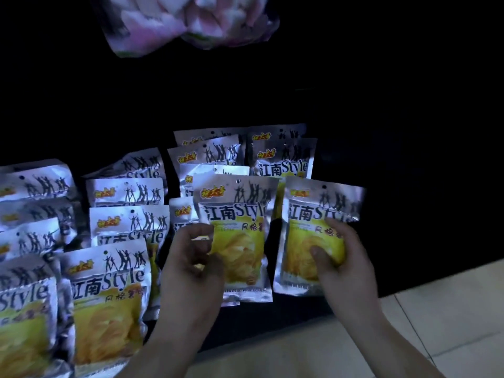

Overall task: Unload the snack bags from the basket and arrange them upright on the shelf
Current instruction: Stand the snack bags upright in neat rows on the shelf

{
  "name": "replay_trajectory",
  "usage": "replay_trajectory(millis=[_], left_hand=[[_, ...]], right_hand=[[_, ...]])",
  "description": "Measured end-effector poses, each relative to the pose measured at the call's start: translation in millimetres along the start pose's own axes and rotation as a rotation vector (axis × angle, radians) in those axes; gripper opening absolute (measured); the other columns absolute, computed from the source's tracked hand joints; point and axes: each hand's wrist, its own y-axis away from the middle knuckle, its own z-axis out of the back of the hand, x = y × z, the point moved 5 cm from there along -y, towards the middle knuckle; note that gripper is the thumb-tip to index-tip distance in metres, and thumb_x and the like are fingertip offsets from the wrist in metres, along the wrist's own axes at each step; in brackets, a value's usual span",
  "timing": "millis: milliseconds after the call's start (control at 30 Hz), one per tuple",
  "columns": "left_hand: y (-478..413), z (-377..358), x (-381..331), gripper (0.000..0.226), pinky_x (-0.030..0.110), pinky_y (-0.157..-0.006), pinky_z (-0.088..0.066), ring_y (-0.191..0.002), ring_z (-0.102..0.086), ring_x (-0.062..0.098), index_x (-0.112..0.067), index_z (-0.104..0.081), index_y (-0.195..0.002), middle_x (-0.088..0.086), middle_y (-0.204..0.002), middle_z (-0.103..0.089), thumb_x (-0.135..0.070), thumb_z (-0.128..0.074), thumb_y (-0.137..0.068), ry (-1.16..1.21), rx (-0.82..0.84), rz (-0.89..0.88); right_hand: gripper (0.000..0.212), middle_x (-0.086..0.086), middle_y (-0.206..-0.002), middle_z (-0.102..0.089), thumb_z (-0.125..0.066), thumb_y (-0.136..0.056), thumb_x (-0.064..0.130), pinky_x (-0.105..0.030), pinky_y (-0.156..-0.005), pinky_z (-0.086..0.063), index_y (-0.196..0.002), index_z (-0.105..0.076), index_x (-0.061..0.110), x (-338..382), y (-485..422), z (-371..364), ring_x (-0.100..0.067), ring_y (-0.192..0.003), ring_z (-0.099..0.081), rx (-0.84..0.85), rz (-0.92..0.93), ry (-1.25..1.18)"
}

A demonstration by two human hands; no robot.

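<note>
Several silver and yellow snack bags stand upright in rows on a dark shelf. My right hand grips one snack bag at the right end of the front row, thumb on its yellow front. My left hand has its fingers curled at the left edge of the neighbouring bag, pinching it. More bags fill the rows to the left and behind. The basket is not in view.
A pink and white packet hangs or lies on the level above, blurred. The shelf interior to the right of the bags is dark. Pale floor tiles lie below the shelf's front edge at the lower right.
</note>
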Motion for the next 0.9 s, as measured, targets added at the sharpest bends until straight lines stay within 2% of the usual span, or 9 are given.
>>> replay_trajectory(millis=[167,233,300,367,433,567,700,800,900], left_hand=[[-3,19,15,0.036,0.033,-0.063,-0.040,-0.067,-0.048,0.019,-0.023,-0.053,-0.089,-0.003,-0.077,-0.055,0.012,-0.061,-0.088,0.028,-0.075,-0.013],[-3,11,17,0.040,0.025,-0.054,-0.035,-0.058,-0.042,0.015,-0.020,-0.052,-0.076,0.001,-0.068,-0.053,0.017,-0.054,-0.087,0.043,-0.024,0.003],[-1,-1,19,0.042,0.020,-0.047,-0.031,-0.050,-0.038,0.010,-0.018,-0.057,-0.070,0.002,-0.063,-0.053,0.019,-0.051,-0.089,0.038,0.020,0.017],[1,-12,27,0.042,0.017,-0.049,-0.035,-0.049,-0.042,0.008,-0.021,-0.069,-0.078,-0.004,-0.070,-0.064,0.015,-0.053,-0.092,0.018,0.042,0.031],[3,-22,34,0.046,0.027,-0.050,-0.041,-0.050,-0.048,0.019,-0.031,-0.075,-0.092,-0.013,-0.084,-0.071,0.010,-0.053,-0.095,-0.006,0.077,0.054],[7,-33,35,0.047,0.028,-0.052,-0.045,-0.058,-0.054,0.022,-0.034,-0.074,-0.105,-0.024,-0.094,-0.070,0.007,-0.051,-0.097,-0.028,0.130,0.085],[11,-43,38,0.045,0.028,-0.050,-0.035,-0.053,-0.039,0.019,-0.033,-0.072,-0.109,-0.008,-0.062,-0.059,0.006,-0.050,-0.099,0.036,0.155,0.161],[15,-61,36,0.044,0.025,-0.049,-0.032,-0.049,-0.033,0.013,-0.026,-0.070,-0.111,-0.017,-0.055,-0.050,0.009,-0.047,-0.098,0.064,0.217,0.178],[24,-84,31,0.049,0.018,-0.049,-0.035,-0.048,-0.041,0.008,-0.026,-0.069,-0.112,-0.016,-0.064,-0.058,0.014,-0.047,-0.094,0.037,0.274,0.173]], right_hand=[[0.052,0.011,-0.132,-0.052,-0.071,-0.093,0.016,-0.001,-0.087,-0.034,-0.133,-0.053,0.045,-5,-47,-43,-0.002,-0.120,-0.049,0.147,0.145,0.140],[0.052,0.006,-0.131,-0.051,-0.070,-0.094,0.017,-0.008,-0.084,-0.043,-0.134,-0.052,0.043,-13,-61,-48,-0.010,-0.116,-0.054,0.169,0.147,0.202],[0.051,0.003,-0.129,-0.050,-0.069,-0.094,0.024,-0.030,-0.080,-0.055,-0.136,-0.048,0.046,-16,-71,-49,-0.019,-0.110,-0.059,0.161,0.180,0.315],[0.056,0.002,-0.127,-0.049,-0.068,-0.094,0.035,-0.040,-0.074,-0.058,-0.140,-0.039,0.050,-18,-76,-48,-0.022,-0.103,-0.061,0.152,0.216,0.466],[0.061,0.001,-0.128,-0.048,-0.067,-0.093,0.041,-0.040,-0.073,-0.058,-0.143,-0.034,0.052,-23,-78,-44,-0.023,-0.103,-0.060,0.131,0.196,0.519],[0.066,0.000,-0.146,-0.043,-0.066,-0.094,0.038,-0.040,-0.085,-0.058,-0.147,-0.030,0.053,-29,-74,-35,-0.025,-0.121,-0.057,0.121,0.159,0.447],[0.044,0.007,-0.144,-0.049,-0.058,-0.098,0.039,-0.039,-0.101,-0.052,-0.140,-0.047,0.045,-17,-44,-12,-0.010,-0.129,-0.053,-0.002,0.133,0.104],[0.021,0.011,-0.112,-0.067,-0.063,-0.095,0.035,-0.035,-0.084,-0.058,-0.112,-0.057,0.046,-11,-5,-2,-0.004,-0.103,-0.065,0.018,0.108,-0.096],[0.036,0.014,-0.105,-0.068,-0.080,-0.086,0.029,-0.031,-0.074,-0.058,-0.110,-0.057,0.042,-29,22,-2,-0.006,-0.094,-0.067,0.161,0.082,0.010]])
